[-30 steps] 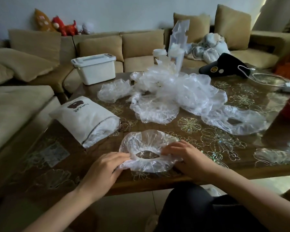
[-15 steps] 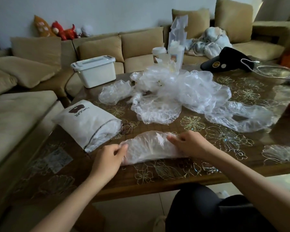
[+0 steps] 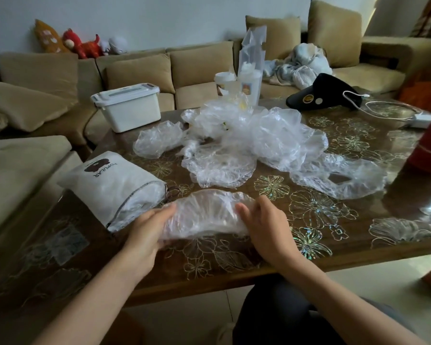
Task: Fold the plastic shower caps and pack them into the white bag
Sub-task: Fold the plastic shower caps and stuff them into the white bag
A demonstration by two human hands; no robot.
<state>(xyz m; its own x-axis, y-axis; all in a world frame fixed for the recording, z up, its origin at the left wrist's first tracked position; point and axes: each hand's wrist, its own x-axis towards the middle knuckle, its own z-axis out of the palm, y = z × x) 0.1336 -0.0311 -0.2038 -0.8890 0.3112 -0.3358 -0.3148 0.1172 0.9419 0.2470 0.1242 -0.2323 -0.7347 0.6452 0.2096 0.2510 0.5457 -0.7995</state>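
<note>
Head camera view, looking down over a living-room table. A tan sectional sofa [image 3: 139, 70] wraps the far and left sides. In front of it, a dark glossy tabletop [image 3: 234, 265] patterned with gold flower outlines carries everything else.

At its centre sprawls a heap of loose shower caps [image 3: 266, 135], clear crinkled plastic. At the left, a white bag [image 3: 110, 180] lies on its side, its open mouth towards the person and clear plastic showing inside. It is printed "POPULAR" in dark capitals, seen upside down, beside a dark bear-shaped logo. Smaller writing on the logo is too small to read.

Behind the bag, at the tabletop's far left corner, stands a white lidded storage box [image 3: 130, 108].

Near the front edge, just right of the bag's mouth, lies 1 folded shower cap [image 3: 207, 212], a half-moon shape with its curved edge away from the person. The left hand [image 3: 144, 230] holds its left end, thumb on top, fingers seen through the plastic beneath, so that grip is closed on the cap. The right hand [image 3: 269, 227] curls over its right end, grip likewise closed on it.

At the far right lies a black visor [image 3: 321, 93] with a round yellow badge. Beyond the heap stand 2 white cups [image 3: 249, 83] with small picture labels, their writing unreadable.
</note>
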